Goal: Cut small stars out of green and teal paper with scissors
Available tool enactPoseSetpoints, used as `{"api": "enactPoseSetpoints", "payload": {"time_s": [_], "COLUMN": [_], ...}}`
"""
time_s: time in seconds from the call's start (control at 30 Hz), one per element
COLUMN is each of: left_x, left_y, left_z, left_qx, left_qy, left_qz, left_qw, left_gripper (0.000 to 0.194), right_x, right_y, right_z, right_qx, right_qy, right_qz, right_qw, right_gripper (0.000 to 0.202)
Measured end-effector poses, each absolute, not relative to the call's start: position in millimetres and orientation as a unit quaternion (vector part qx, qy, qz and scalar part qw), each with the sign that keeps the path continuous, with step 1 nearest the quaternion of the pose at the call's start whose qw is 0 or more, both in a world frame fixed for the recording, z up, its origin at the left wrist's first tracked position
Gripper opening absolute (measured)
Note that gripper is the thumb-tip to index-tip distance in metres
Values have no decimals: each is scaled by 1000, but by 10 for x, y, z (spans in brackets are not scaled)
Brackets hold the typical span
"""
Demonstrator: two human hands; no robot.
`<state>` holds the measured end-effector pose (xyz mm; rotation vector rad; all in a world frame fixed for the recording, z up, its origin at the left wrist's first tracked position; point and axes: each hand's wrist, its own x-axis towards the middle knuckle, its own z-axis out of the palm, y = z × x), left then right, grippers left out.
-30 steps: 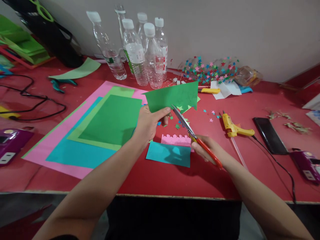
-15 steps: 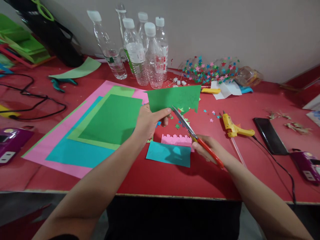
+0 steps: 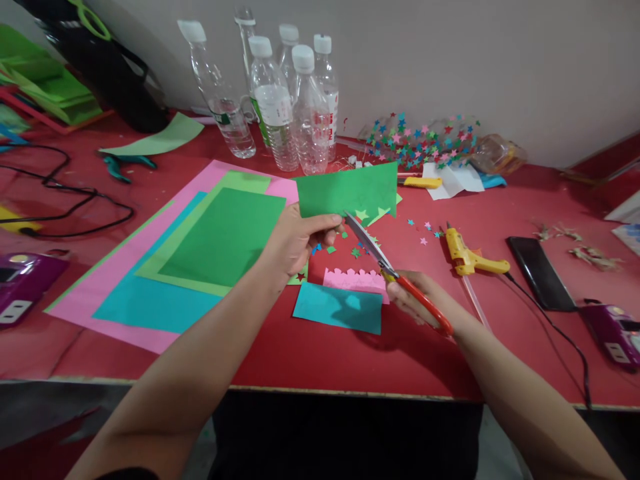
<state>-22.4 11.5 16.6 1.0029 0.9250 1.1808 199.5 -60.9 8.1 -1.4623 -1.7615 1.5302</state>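
Observation:
My left hand point(image 3: 305, 237) pinches the lower edge of a green paper piece point(image 3: 345, 192) held up off the table. My right hand point(image 3: 417, 300) is closed round the red handles of the scissors point(image 3: 373, 252); their blades point up and left, with the tips by my left thumb at the paper's lower edge. Below lie a blue paper rectangle point(image 3: 337, 310) and a pink strip point(image 3: 354, 281) with a notched edge. Small paper stars and scraps point(image 3: 356, 253) are scattered beneath the green piece.
Stacked coloured sheets point(image 3: 225, 233) lie at left. Plastic bottles point(image 3: 273, 107) stand at the back, beside a star-covered bottle point(image 3: 425, 140) on its side. At right are a yellow glue gun point(image 3: 470, 259) with its cord and a black phone point(image 3: 540, 273).
The green paper has tilted and shifted slightly up and left, its jagged lower right corner now looking straighter. The scissors and right hand have moved very slightly.

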Motion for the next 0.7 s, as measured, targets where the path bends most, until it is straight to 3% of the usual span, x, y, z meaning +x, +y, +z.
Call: {"api": "enactPoseSetpoints", "payload": {"time_s": [0.7], "left_x": [-192], "left_y": [91], "left_z": [149], "left_qx": [459], "left_qy": [412], "left_qz": [523], "left_qw": [588], "left_gripper": [15], "right_x": [1996], "right_y": [-603], "right_z": [59], "right_qx": [-530], "right_qy": [-621], "right_qz": [544], "right_qw": [195], "right_gripper": [45]}}
